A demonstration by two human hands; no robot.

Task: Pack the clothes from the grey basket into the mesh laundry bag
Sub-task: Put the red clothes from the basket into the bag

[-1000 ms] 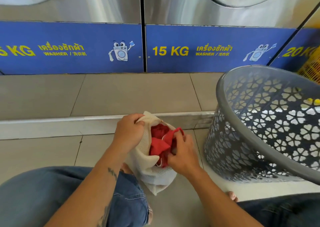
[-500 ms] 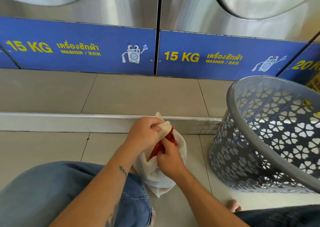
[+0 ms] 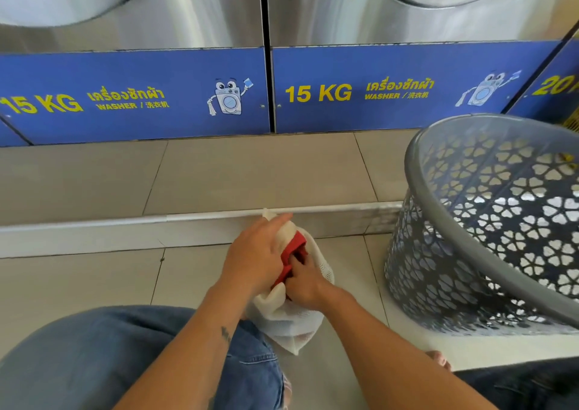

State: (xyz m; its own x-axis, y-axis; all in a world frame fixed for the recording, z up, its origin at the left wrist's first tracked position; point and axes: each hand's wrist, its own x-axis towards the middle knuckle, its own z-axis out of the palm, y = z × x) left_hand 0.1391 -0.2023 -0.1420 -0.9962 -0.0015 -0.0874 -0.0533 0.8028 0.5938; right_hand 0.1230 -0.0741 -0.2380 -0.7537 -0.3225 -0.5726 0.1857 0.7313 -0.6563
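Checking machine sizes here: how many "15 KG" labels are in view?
2: one 15 KG label on the left blue panel, partly cut off, and one on the middle panel. More may lie outside the frame.

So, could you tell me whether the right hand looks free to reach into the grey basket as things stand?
Probably yes, once it lets go: the right hand is busy pushing the red cloth into the mesh bag, but the basket sits open-topped just to its right, with nothing between.
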